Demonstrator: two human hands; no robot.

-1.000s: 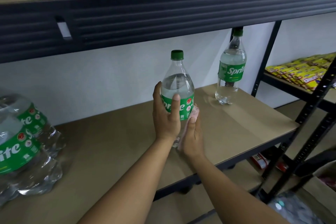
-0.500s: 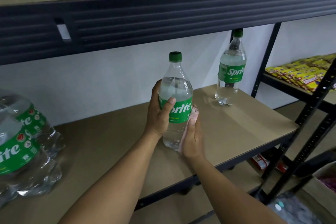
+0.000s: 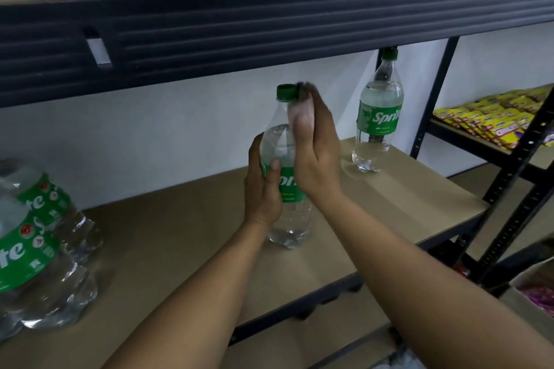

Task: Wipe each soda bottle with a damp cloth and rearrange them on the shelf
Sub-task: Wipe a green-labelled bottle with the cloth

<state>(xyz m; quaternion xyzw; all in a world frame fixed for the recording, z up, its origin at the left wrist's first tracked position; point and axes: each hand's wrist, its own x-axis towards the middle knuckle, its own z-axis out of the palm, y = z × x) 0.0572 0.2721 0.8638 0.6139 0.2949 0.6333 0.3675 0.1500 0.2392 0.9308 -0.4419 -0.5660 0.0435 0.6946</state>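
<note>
Head view: left hand (image 3: pixel 262 193) grips upright bottle (image 3: pixel 289 219) around its middle

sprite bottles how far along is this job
Likely done: the far bottle stands upright on the shelf. In hand: the left hand grips the near bottle while the right hand presses the cloth near its cap. Left: the wrapped bottles at far left.

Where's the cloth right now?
Head view, centre: the cloth is under the right hand, pressed on the neck of the held Sprite bottle just below its green cap, left of the second Sprite bottle standing on the shelf.
</note>
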